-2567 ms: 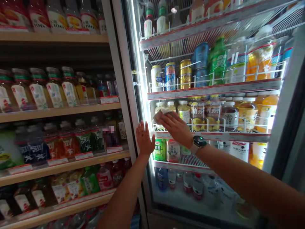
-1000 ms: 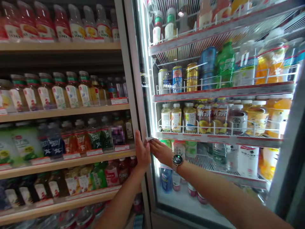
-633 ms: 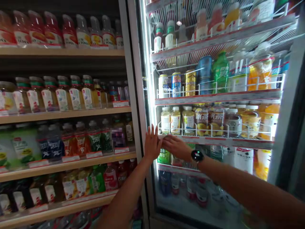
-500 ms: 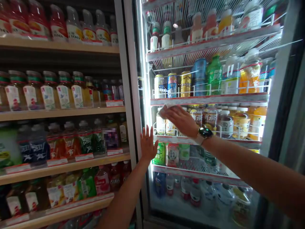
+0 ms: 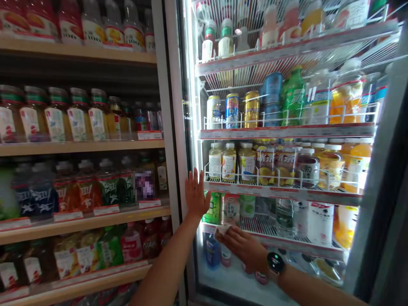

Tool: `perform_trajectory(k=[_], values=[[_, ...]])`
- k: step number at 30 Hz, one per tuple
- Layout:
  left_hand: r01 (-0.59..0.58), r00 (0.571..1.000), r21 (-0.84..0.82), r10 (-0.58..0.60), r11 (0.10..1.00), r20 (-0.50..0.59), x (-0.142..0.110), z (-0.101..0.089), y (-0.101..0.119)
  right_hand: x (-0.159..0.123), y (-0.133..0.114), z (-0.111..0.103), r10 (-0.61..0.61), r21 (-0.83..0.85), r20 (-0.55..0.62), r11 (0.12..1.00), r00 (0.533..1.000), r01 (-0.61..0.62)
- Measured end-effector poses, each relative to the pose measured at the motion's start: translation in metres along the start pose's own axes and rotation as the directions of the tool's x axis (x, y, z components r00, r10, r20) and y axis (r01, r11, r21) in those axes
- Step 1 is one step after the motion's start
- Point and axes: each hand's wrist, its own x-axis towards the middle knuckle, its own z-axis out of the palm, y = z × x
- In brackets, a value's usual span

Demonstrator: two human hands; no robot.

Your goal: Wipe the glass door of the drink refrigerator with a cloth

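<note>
My left hand (image 5: 196,196) lies flat with fingers stretched upward against the left edge of the glass cooler door (image 5: 229,285). It holds nothing. Lower and to the right, my right hand (image 5: 244,248) presses a white cloth (image 5: 224,229) onto the glass in front of the lower shelf edge. Only a bit of the cloth shows past the fingertips; the palm hides the rest. On my right wrist sits a dark smartwatch (image 5: 276,262). Behind the glass, near my hands, stand a green can (image 5: 213,208) and a blue bottle (image 5: 212,251). The lowest part of the glass looks hazy.
Wooden shelves (image 5: 83,146) with rows of bottled drinks fill the left side. A grey frame (image 5: 170,127) separates them from the cooler. Inside, wire shelves carry cans (image 5: 251,109) and bottles (image 5: 307,168). A dark door edge (image 5: 387,191) runs down the right.
My right hand has slid the cloth down the glass, from the middle shelf to the lower shelf edge. My left hand has stayed at the door's left edge. The view has shifted slightly.
</note>
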Motion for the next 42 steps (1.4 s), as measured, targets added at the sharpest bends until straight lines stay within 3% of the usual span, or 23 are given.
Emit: perform_trajectory(k=[2, 4, 8, 12, 14, 16, 19, 23, 27, 31, 34, 37, 40, 42], values=[[0.003, 1.0, 0.001, -0.003, 1.0, 0.003, 0.0, 0.0, 0.0, -0.006, -0.002, 0.006, -0.024, 0.023, -0.004, 0.999, 1.0, 0.025], [0.01, 1.0, -0.004, -0.01, 1.0, 0.007, -0.001, 0.001, 0.0, 0.005, 0.01, -0.002, -0.04, 0.016, -0.029, 0.999, 0.999, 0.04], [0.029, 0.999, -0.008, -0.029, 1.0, 0.02, -0.001, 0.0, 0.0, 0.064, 0.064, -0.051, -0.005, -0.081, -0.068, 0.997, 0.998, 0.0], [0.03, 0.999, 0.002, -0.03, 1.0, 0.028, 0.0, 0.0, 0.001, 0.133, 0.128, -0.109, 0.173, -0.164, -0.185, 0.965, 0.967, -0.204], [0.012, 1.0, 0.011, -0.013, 1.0, 0.02, 0.001, 0.0, 0.001, 0.152, 0.15, -0.124, 0.272, -0.145, -0.265, 0.937, 0.925, -0.317], [-0.001, 1.0, 0.025, 0.0, 1.0, 0.006, 0.001, 0.0, 0.002, 0.155, 0.157, -0.127, 0.316, -0.102, -0.305, 0.927, 0.898, -0.361], [0.006, 1.0, 0.032, -0.007, 0.999, 0.011, 0.002, -0.003, 0.003, 0.133, 0.139, -0.11, 0.258, -0.081, -0.267, 0.954, 0.929, -0.288], [0.042, 0.999, 0.003, -0.042, 0.999, 0.033, 0.008, -0.014, 0.016, 0.072, 0.084, -0.069, 0.155, -0.075, -0.117, 0.983, 0.981, -0.165], [-0.022, 0.999, -0.036, 0.023, 0.999, 0.033, 0.034, -0.02, 0.054, 0.014, 0.039, -0.03, 0.094, -0.051, -0.064, 0.994, 0.994, -0.097], [-0.187, 0.979, -0.009, 0.187, 0.982, 0.077, 0.063, -0.002, 0.095, -0.013, 0.031, -0.023, 0.031, -0.052, -0.067, 0.998, 0.997, -0.034], [-0.231, 0.972, 0.05, 0.228, 0.972, 0.06, 0.071, 0.018, 0.107, -0.014, 0.059, -0.052, 0.01, -0.107, -0.057, 0.994, 0.998, -0.016], [-0.231, 0.973, 0.071, 0.23, 0.97, 0.021, 0.069, 0.029, 0.105, -0.003, 0.108, -0.104, 0.039, -0.211, -0.07, 0.976, 0.997, -0.054], [-0.226, 0.974, 0.058, 0.227, 0.972, -0.014, 0.067, 0.03, 0.104, 0.018, 0.16, -0.159, 0.181, -0.286, -0.161, 0.932, 0.97, -0.222], [-0.223, 0.974, 0.053, 0.224, 0.973, -0.022, 0.068, 0.029, 0.105, 0.032, 0.186, -0.182, 0.331, -0.273, -0.274, 0.873, 0.903, -0.403]])
